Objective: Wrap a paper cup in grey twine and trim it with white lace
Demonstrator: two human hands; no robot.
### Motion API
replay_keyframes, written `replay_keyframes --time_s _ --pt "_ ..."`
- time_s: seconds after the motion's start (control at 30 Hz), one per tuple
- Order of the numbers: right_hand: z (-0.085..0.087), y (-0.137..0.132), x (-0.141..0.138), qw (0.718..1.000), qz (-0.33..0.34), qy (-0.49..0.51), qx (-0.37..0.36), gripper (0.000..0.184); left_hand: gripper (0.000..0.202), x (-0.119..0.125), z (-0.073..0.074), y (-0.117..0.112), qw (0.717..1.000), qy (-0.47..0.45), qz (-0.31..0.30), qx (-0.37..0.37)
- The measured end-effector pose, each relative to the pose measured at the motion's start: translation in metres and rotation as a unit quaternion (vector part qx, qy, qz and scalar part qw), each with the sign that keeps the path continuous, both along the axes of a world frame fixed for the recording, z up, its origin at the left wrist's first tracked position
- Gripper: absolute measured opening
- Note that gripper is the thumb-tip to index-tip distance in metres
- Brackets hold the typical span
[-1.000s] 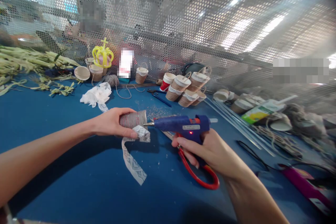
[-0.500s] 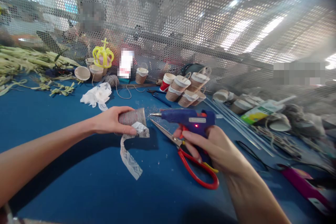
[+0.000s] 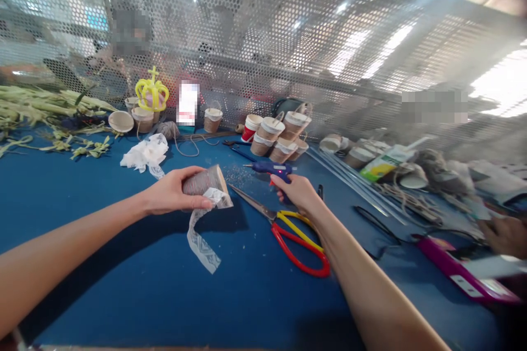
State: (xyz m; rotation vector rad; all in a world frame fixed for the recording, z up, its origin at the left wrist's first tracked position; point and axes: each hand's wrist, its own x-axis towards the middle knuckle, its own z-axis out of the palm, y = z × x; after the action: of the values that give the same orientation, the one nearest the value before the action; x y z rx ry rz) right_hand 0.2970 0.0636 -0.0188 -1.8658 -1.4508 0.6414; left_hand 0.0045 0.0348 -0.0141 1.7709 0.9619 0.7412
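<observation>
My left hand (image 3: pixel 175 191) is wrapped round a cup wound with grey-brown twine (image 3: pixel 205 180), lying tilted with its rim to the right. Under my thumb, one end of a white lace ribbon (image 3: pixel 205 247) is pressed to the cup near the rim, and the rest dangles over the table. My right hand (image 3: pixel 297 191) grips a blue glue gun (image 3: pixel 267 168) with a red trigger and a lit red light. Its nozzle points left, apart from the cup. Between my hands lie scissors (image 3: pixel 274 216) with red and yellow handles, partly behind my right forearm.
Behind are bunched white lace (image 3: pixel 146 153), a yellow crown (image 3: pixel 152 94), stacked twine-handled cups (image 3: pixel 272 129), and pale husks (image 3: pixel 45 101). Clear sticks (image 3: pixel 349 181), a purple power strip (image 3: pixel 448 266) and another person's hand (image 3: pixel 504 236) are on the right. Perforated metal (image 3: pixel 247 33) borders the back.
My right hand has carried the glue gun away from the cup, farther back on the table. The cup has tilted slightly in my left hand. Another person's hand has appeared at the right.
</observation>
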Motion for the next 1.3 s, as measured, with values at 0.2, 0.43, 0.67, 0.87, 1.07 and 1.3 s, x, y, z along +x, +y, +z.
replay_keyframes --time_s 0.2,0.43,0.67,0.87,1.07,1.3 --pt "-0.003 0.004 0.001 0.992 -0.003 -0.123 0.017 0.032 0.062 0.003 0.006 -0.009 0.995 -0.063 0.017 -0.071" --pt "0.029 -0.029 -0.032 0.976 0.062 -0.18 0.109 0.017 0.058 0.003 0.004 -0.008 0.997 -0.066 0.012 -0.045" --pt "0.056 -0.08 -0.089 0.905 0.342 -0.119 0.221 0.024 0.063 0.006 0.004 -0.01 0.999 -0.034 0.032 0.009" --pt "0.048 -0.08 -0.097 0.922 0.312 -0.086 0.211 0.015 0.064 0.007 0.004 -0.014 0.998 0.003 0.02 0.065" --pt "0.043 -0.081 -0.096 0.933 0.301 -0.053 0.187 0.007 0.063 0.01 0.003 -0.015 0.996 0.01 0.016 0.082" --pt "0.043 -0.082 -0.094 0.943 0.283 -0.031 0.173 0.003 0.081 0.016 -0.004 -0.018 0.996 -0.089 0.0 -0.031"
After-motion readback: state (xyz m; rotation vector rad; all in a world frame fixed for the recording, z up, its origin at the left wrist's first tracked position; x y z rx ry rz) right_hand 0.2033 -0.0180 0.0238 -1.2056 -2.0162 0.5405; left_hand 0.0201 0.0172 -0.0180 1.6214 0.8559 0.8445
